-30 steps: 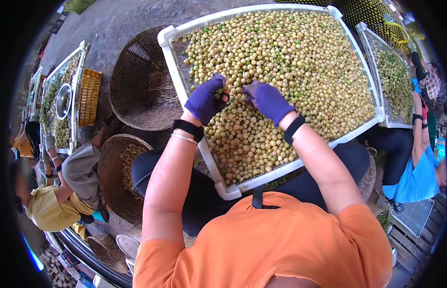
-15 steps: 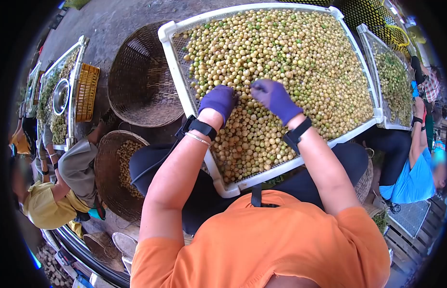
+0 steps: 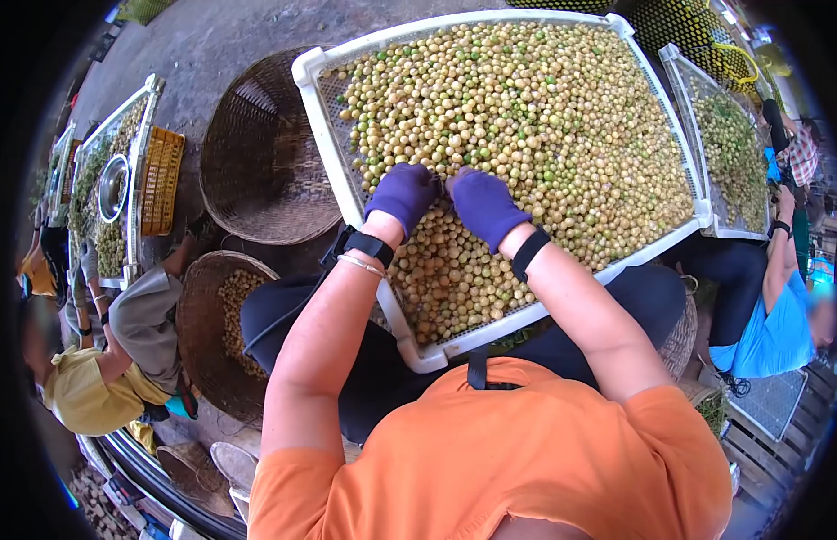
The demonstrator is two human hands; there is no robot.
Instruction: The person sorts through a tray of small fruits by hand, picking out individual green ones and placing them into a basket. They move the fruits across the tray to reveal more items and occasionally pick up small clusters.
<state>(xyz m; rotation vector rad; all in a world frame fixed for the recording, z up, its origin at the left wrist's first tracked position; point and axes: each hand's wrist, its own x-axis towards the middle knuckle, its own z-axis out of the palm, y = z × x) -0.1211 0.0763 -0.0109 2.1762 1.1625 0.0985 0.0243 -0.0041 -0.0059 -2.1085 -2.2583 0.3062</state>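
A white-framed mesh tray (image 3: 333, 153) lies tilted in front of me, heaped with small round fruits (image 3: 544, 126), mostly yellowish, some green. My left hand (image 3: 403, 196), in a purple glove, rests over the fruits near the tray's left side, fingers curled downward. Close beside it, almost touching, my right hand (image 3: 487, 209) wears a matching glove with its fingers bent in a pinch. The fingertips of both hands meet low over the pile. Whatever they hold is hidden by the gloves and the fruits.
A large woven basket (image 3: 256, 180) stands left of the tray. Below it, another basket (image 3: 202, 342) contains some fruits. People sit on both sides, a yellow shirt (image 3: 99, 387) left and a blue shirt (image 3: 769, 333) right, near other trays. An orange crate (image 3: 162, 180) stands farther left.
My right hand has moved left and slightly down, closer to my left hand. The left hand has stayed nearly in place.
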